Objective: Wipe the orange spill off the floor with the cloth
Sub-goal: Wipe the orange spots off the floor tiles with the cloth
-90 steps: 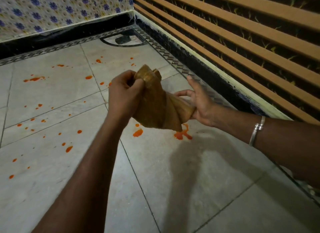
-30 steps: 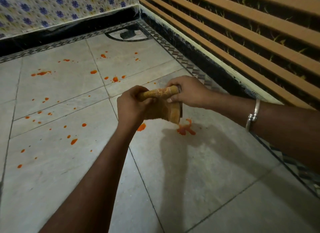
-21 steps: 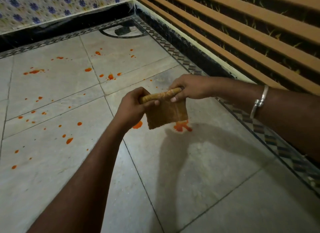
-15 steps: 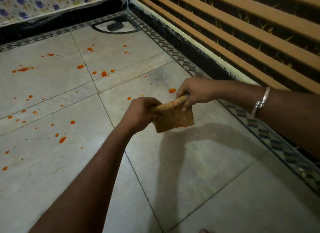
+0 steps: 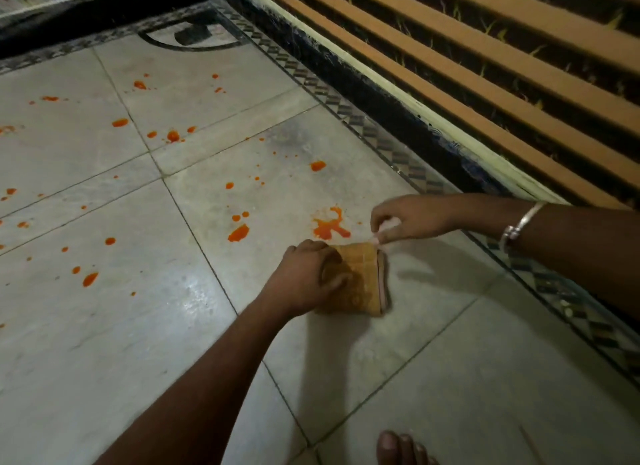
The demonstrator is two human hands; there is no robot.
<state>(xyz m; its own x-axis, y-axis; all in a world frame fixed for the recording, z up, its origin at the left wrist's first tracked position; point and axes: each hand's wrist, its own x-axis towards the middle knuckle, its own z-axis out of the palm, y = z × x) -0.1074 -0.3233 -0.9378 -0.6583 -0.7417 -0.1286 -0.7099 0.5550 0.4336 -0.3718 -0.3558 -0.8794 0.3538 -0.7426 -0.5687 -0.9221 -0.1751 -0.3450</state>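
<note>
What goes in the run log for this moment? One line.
left hand: pressing folded cloth on floor | right hand: pinching cloth corner | large orange splat: unwiped, just beyond cloth

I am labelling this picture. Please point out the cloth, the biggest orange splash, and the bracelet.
cloth (image 5: 360, 281): head view, middle of folded top face.
biggest orange splash (image 5: 327, 227): head view, its thick centre.
bracelet (image 5: 516, 227): head view, band on right wrist.

slatted wooden wall (image 5: 485, 59), patterned border tiles (image 5: 391, 146), floor drain (image 5: 192, 35)

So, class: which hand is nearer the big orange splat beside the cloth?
Right. The right hand hovers just right of the big orange splat; the left hand sits below it, gripping the folded cloth.
</note>
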